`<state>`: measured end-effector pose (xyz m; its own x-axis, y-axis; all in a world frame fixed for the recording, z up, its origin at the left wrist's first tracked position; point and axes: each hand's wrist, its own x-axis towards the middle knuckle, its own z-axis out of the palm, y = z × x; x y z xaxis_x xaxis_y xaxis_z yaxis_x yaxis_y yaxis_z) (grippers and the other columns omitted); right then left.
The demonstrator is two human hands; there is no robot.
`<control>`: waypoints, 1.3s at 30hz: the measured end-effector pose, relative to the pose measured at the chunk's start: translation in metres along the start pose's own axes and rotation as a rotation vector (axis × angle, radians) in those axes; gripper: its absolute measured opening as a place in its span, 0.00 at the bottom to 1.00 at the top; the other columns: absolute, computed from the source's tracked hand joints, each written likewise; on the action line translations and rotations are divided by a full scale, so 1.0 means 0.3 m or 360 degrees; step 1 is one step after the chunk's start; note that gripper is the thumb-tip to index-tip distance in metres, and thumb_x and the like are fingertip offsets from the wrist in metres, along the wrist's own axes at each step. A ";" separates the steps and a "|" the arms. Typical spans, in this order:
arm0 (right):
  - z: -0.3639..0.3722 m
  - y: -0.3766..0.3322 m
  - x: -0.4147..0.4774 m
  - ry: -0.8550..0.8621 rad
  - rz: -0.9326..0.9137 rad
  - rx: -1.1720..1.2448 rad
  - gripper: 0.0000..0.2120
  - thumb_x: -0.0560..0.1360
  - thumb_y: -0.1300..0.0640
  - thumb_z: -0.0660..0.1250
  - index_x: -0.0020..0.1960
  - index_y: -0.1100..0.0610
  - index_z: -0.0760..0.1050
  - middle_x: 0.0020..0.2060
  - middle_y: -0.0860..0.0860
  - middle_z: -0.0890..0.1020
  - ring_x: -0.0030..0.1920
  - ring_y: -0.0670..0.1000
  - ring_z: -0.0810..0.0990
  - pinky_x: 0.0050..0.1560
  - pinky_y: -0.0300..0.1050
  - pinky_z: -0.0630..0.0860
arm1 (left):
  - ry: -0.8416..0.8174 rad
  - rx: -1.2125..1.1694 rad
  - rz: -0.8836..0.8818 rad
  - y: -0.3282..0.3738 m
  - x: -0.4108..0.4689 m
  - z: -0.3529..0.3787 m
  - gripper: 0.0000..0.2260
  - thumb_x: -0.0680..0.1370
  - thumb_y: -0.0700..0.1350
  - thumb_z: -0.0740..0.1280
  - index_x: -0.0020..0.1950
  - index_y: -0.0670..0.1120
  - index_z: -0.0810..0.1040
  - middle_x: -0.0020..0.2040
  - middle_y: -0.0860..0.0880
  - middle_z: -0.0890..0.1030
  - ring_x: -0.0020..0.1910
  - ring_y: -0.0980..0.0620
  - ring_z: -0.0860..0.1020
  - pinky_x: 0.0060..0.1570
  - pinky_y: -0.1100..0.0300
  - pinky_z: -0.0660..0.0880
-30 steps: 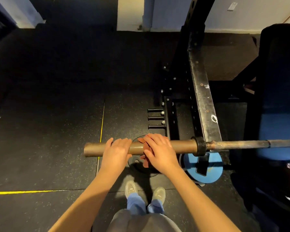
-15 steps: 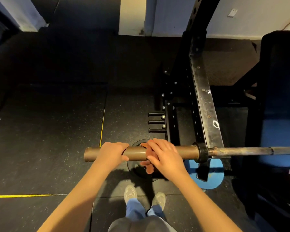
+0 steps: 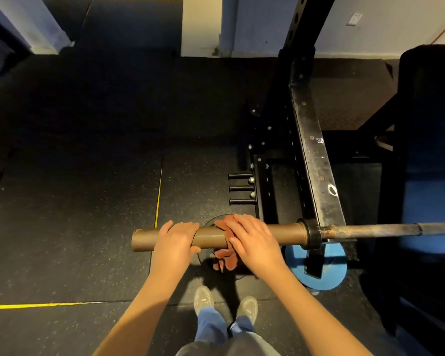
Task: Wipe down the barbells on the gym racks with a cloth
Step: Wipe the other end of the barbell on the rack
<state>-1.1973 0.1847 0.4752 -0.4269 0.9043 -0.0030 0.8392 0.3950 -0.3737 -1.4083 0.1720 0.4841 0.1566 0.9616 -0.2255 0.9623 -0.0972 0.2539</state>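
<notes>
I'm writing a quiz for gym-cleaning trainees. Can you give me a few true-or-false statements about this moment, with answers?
1. The right hand holds a reddish cloth against the barbell sleeve. True.
2. The left hand hangs free of the bar. False: it grips the sleeve, to the left of the cloth.
3. A blue plate lies on the floor. True.
4. Weight plates are loaded on the sleeve. False: the sleeve carries none.
5. The person is barefoot. False: they wear light shoes.
</notes>
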 end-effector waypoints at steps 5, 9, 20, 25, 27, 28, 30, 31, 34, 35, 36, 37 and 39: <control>-0.010 0.079 -0.032 0.0152 0.0520 -0.0038 0.22 0.78 0.48 0.48 0.61 0.52 0.77 0.56 0.48 0.78 0.58 0.52 0.74 0.63 0.50 0.67 | -0.0215 0.0143 -0.0067 -0.016 0.034 -0.037 0.26 0.79 0.55 0.64 0.75 0.52 0.64 0.70 0.54 0.72 0.70 0.55 0.68 0.74 0.53 0.43; 0.066 -0.069 0.023 0.0223 0.0619 -0.0041 0.19 0.77 0.51 0.51 0.56 0.55 0.79 0.54 0.53 0.78 0.58 0.57 0.75 0.66 0.60 0.66 | -0.0244 0.0138 -0.0072 -0.025 0.036 -0.044 0.23 0.80 0.56 0.62 0.74 0.52 0.65 0.70 0.54 0.73 0.70 0.55 0.68 0.74 0.55 0.43; 0.015 0.036 -0.002 0.0059 0.0552 -0.0185 0.12 0.77 0.52 0.61 0.56 0.53 0.78 0.53 0.50 0.79 0.56 0.53 0.75 0.62 0.52 0.67 | 0.0263 -0.0080 -0.0071 -0.001 -0.051 0.033 0.19 0.63 0.43 0.80 0.49 0.46 0.77 0.42 0.50 0.78 0.43 0.47 0.77 0.61 0.46 0.70; 0.098 -0.142 0.066 0.0107 0.0519 0.0015 0.09 0.77 0.56 0.61 0.55 0.55 0.76 0.51 0.51 0.78 0.54 0.55 0.75 0.61 0.52 0.64 | 0.0246 -0.0004 -0.0130 -0.002 -0.033 0.013 0.21 0.63 0.46 0.81 0.52 0.47 0.80 0.47 0.49 0.82 0.49 0.47 0.80 0.67 0.45 0.63; 0.067 -0.121 0.058 0.0020 0.0254 0.0084 0.13 0.78 0.53 0.56 0.56 0.55 0.77 0.53 0.50 0.78 0.56 0.53 0.74 0.61 0.50 0.65 | 0.0067 0.0026 -0.0183 0.001 -0.009 -0.024 0.20 0.71 0.51 0.75 0.61 0.50 0.78 0.56 0.52 0.81 0.60 0.50 0.77 0.73 0.47 0.52; 0.046 -0.089 0.046 0.0011 0.0190 0.0081 0.16 0.79 0.51 0.54 0.57 0.53 0.77 0.53 0.49 0.78 0.57 0.53 0.74 0.61 0.50 0.65 | -0.0008 0.0033 -0.0204 -0.005 0.000 -0.033 0.20 0.75 0.53 0.71 0.65 0.52 0.74 0.61 0.53 0.78 0.64 0.52 0.73 0.73 0.48 0.48; 0.019 -0.021 0.014 0.0115 0.0301 -0.0059 0.18 0.78 0.48 0.53 0.56 0.51 0.80 0.52 0.50 0.78 0.56 0.52 0.74 0.60 0.52 0.67 | -0.0147 0.0023 -0.0222 -0.016 0.013 -0.038 0.21 0.78 0.54 0.66 0.70 0.54 0.69 0.67 0.55 0.74 0.68 0.53 0.69 0.74 0.47 0.46; 0.013 0.000 0.000 0.0183 0.0458 -0.0133 0.19 0.78 0.46 0.53 0.55 0.52 0.80 0.51 0.51 0.78 0.56 0.53 0.74 0.61 0.54 0.68 | -0.0173 0.0019 -0.0221 -0.020 0.015 -0.035 0.22 0.79 0.53 0.65 0.72 0.54 0.67 0.68 0.55 0.73 0.69 0.53 0.68 0.74 0.48 0.46; 0.051 -0.047 0.011 0.0274 0.0854 -0.0138 0.16 0.78 0.49 0.57 0.53 0.55 0.81 0.49 0.54 0.78 0.54 0.54 0.73 0.63 0.56 0.68 | -0.0135 0.0043 -0.0153 -0.030 0.008 -0.026 0.23 0.79 0.52 0.66 0.73 0.52 0.67 0.68 0.53 0.74 0.68 0.51 0.69 0.72 0.52 0.52; 0.076 -0.081 0.027 0.0300 0.0876 -0.0089 0.12 0.78 0.53 0.61 0.52 0.57 0.81 0.48 0.54 0.78 0.54 0.55 0.73 0.62 0.54 0.69 | -0.0107 0.0038 -0.0135 -0.032 0.006 -0.024 0.23 0.78 0.52 0.66 0.72 0.51 0.68 0.67 0.52 0.75 0.67 0.51 0.70 0.72 0.53 0.53; 0.095 -0.119 0.041 0.0326 0.0830 -0.0020 0.09 0.77 0.55 0.64 0.51 0.58 0.80 0.48 0.55 0.78 0.53 0.56 0.74 0.59 0.54 0.70 | -0.0079 0.0031 -0.0123 -0.035 0.001 -0.024 0.23 0.78 0.51 0.67 0.72 0.51 0.68 0.66 0.52 0.76 0.67 0.50 0.71 0.71 0.53 0.54; 0.110 -0.145 0.050 0.0323 0.0730 0.0047 0.07 0.76 0.57 0.65 0.51 0.58 0.80 0.47 0.55 0.78 0.52 0.57 0.74 0.57 0.54 0.71 | -0.0051 0.0028 -0.0109 -0.039 -0.003 -0.021 0.23 0.78 0.51 0.67 0.72 0.51 0.69 0.65 0.51 0.76 0.66 0.50 0.71 0.71 0.52 0.54; 0.105 -0.154 0.043 0.0234 0.0449 0.0105 0.12 0.77 0.55 0.60 0.54 0.57 0.79 0.50 0.54 0.78 0.53 0.56 0.75 0.58 0.53 0.72 | 0.0017 0.0060 -0.0089 -0.046 -0.015 -0.014 0.22 0.76 0.50 0.70 0.69 0.51 0.72 0.62 0.51 0.79 0.64 0.49 0.74 0.71 0.49 0.54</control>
<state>-1.2523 0.1731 0.4632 -0.1229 0.9923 0.0174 0.8920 0.1181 -0.4363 -1.4231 0.1703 0.4857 0.1002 0.9685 -0.2282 0.9773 -0.0527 0.2053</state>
